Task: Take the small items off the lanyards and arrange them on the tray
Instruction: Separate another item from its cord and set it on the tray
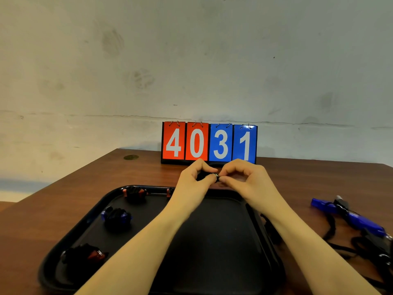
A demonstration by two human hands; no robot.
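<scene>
A small dark item with a metal ring (pixel 216 175) is held up between both hands just beyond the far edge of the black tray (pixel 223 241), in front of the flip scoreboard (pixel 209 143) showing 4031. The left hand (pixel 194 179) is curled round the dark body of the item, thumb and forefinger closed on it; the right hand (pixel 242 177) is pinched onto the ring with its fingertips, the other fingers arched. The step in hand is judged to be the detaching of this item, the ring being worked free. Three bundled pieces are already set down the left side of the tray: a red-and-black one (pixel 136 193) far, a blue-and-black one (pixel 117 216) in the middle, a red-and-black one (pixel 84 257) near. More lanyards with blue items (pixel 353 218) are left on the table (pixel 297 173) to the right. Next, a fine prying of the ring is called for, then placement on the tray's bare right part
</scene>
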